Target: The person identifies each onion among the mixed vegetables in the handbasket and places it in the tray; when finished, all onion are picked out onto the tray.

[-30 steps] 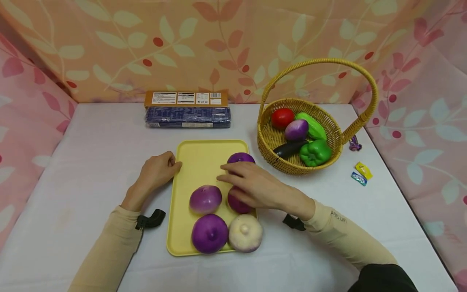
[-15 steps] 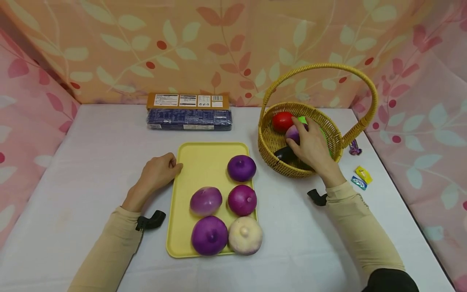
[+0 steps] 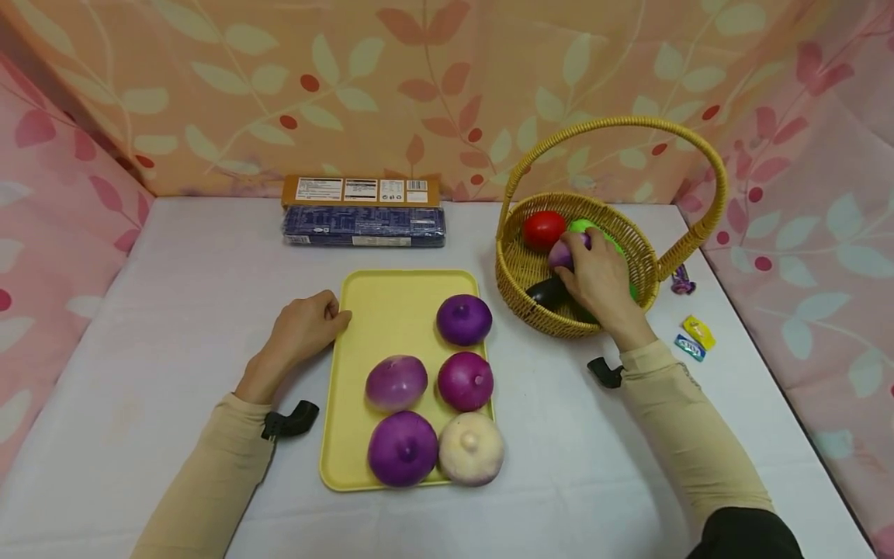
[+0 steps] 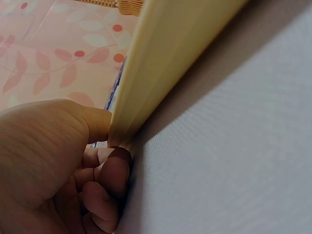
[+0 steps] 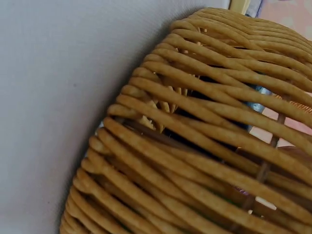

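My left hand (image 3: pixel 302 330) pinches the left rim of the yellow tray (image 3: pixel 363 310); in the left wrist view, the thumb lies on the edge of the tray (image 4: pixel 165 63), with curled fingers below. Several round, onion-like vegetables sit on the tray: purple ones at the upper right (image 3: pixel 464 320), middle right (image 3: pixel 466 381), middle (image 3: pixel 396 383) and bottom (image 3: pixel 403 449), plus a whitish one (image 3: pixel 471 449) overlapping the lower right corner. My right hand (image 3: pixel 597 279) reaches into the wicker basket (image 3: pixel 517 291), thumb and fingers around a purple onion (image 3: pixel 561 255). The right wrist view shows only basket weave (image 5: pixel 195 122).
Also in the basket are a red tomato (image 3: pixel 544 230), a dark eggplant (image 3: pixel 548 293) and green vegetables (image 3: pixel 581 226), partly hidden. A tall handle (image 3: pixel 628 123) arches over it. Flat packages (image 3: pixel 363 225) lie behind the tray; small wrapped candies (image 3: pixel 698 332) lie right of the basket.
My right hand has left the middle-right onion on the tray, moved right into the basket and closed around the purple onion there. My left hand stays on the rim.
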Tool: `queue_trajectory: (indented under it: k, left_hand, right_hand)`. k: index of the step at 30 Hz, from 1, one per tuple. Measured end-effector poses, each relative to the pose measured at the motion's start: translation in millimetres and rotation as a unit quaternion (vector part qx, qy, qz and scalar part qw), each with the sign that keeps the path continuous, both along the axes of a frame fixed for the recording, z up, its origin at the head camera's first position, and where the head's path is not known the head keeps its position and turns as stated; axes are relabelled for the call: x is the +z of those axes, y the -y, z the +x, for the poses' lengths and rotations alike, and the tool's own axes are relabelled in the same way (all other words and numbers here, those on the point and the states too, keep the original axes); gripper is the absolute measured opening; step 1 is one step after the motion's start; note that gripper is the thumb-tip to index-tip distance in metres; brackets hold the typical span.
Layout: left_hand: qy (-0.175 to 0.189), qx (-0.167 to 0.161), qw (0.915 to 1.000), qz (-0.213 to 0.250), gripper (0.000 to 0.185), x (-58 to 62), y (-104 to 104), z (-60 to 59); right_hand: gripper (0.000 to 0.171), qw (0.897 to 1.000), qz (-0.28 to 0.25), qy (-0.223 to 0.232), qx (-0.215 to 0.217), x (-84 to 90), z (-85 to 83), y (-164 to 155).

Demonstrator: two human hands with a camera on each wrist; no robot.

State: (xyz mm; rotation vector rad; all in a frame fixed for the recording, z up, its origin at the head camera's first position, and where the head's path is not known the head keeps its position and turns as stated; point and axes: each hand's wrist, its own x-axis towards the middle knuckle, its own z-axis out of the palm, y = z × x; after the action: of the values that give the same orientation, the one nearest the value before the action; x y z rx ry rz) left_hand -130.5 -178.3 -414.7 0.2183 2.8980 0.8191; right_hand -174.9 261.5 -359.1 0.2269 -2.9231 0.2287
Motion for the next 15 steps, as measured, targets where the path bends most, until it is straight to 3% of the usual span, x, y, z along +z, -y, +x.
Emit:
queue_trajectory:
  k: [3,7,11,15]
  left_hand:
    - [0.002,-0.002,1.0000,0.001,0.022,-1.4,-1,-0.1]
    - [-0.002,-0.006,1.0000,0.003,0.022,-2.3,-2,-1.2]
    - [-0.005,-0.006,1.0000,0.003,0.023,-0.6,-2,-2.0]
    - [0.000,-0.001,1.0000,0.002,0.023,0.4,-1,0.2]
  right_hand:
    - [0.054,0.999,-0.026,-0.019,-0.011,0.3,5.0,1]
    - [0.058,0.987,-0.107,-0.117,0.000,7.4,16.5,8]
    - [0.055,0.959,-0.193,-0.198,0.068,24.0,34.5,34]
    - [0.057,0.946,-0.212,-0.176,0.170,33.6,55.0,73]
